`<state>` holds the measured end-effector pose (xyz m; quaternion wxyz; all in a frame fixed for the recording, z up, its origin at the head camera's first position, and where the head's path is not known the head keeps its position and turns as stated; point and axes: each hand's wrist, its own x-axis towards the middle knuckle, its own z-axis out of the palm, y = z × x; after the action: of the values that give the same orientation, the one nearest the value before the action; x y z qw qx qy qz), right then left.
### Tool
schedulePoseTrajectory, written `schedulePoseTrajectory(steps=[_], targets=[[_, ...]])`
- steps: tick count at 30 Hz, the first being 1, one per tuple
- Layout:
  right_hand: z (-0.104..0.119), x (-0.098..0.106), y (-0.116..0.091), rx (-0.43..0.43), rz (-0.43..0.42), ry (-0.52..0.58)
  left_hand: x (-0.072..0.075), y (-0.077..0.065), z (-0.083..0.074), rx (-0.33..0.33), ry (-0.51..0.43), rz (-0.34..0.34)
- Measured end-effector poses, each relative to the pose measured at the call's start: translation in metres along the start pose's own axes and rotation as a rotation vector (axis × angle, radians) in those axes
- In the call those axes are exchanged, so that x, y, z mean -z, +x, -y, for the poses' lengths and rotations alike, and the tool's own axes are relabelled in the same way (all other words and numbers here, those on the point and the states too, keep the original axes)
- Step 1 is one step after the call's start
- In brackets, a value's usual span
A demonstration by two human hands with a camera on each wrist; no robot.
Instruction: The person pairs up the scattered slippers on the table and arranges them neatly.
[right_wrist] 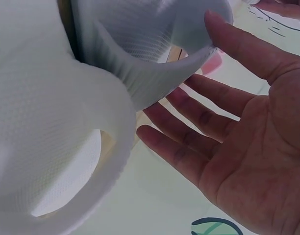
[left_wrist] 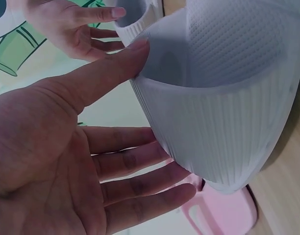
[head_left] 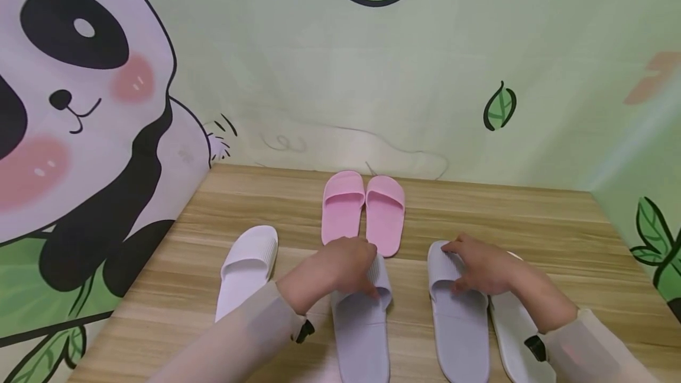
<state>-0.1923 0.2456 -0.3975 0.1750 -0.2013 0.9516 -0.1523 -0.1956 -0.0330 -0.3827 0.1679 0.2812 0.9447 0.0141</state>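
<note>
Two grey slippers lie side by side on the wood-look floor, toes toward the wall. My left hand (head_left: 346, 262) is over the strap of the left grey slipper (head_left: 362, 336). In the left wrist view its thumb sits at the strap's opening and its fingers reach along the ribbed outside, pinching the strap (left_wrist: 213, 127). On the right grey slipper (head_left: 461, 336), my right hand (head_left: 486, 268) pinches the strap (right_wrist: 155, 81) likewise, thumb at the opening edge and fingers along the outer face. The fingers are only slightly bent.
A pair of pink slippers (head_left: 341, 214) stands against the back wall, just beyond the left grey slipper. One white slipper (head_left: 247, 279) lies at left; another white slipper (head_left: 516, 330) is beside the right grey one, partly under my right forearm. Printed walls (head_left: 298, 64) enclose the floor (head_left: 287, 194).
</note>
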Motion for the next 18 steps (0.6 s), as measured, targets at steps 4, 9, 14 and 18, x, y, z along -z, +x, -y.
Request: schedulePoseTrajectory(steps=[4,9,14,18], targets=[[-0.003,0.000,-0.001,0.009,-0.006,0.015,0.006,0.002,-0.006,-0.019,0.024,-0.007],[-0.005,0.000,0.000,0.024,-0.004,0.021,0.010,0.008,-0.014,-0.040,0.048,-0.020],[-0.007,0.003,0.002,0.025,-0.007,-0.004,0.015,0.018,-0.023,-0.073,0.060,-0.046],[-0.009,0.004,0.004,0.031,-0.022,-0.017,0.018,0.026,-0.029,-0.098,0.059,-0.064]])
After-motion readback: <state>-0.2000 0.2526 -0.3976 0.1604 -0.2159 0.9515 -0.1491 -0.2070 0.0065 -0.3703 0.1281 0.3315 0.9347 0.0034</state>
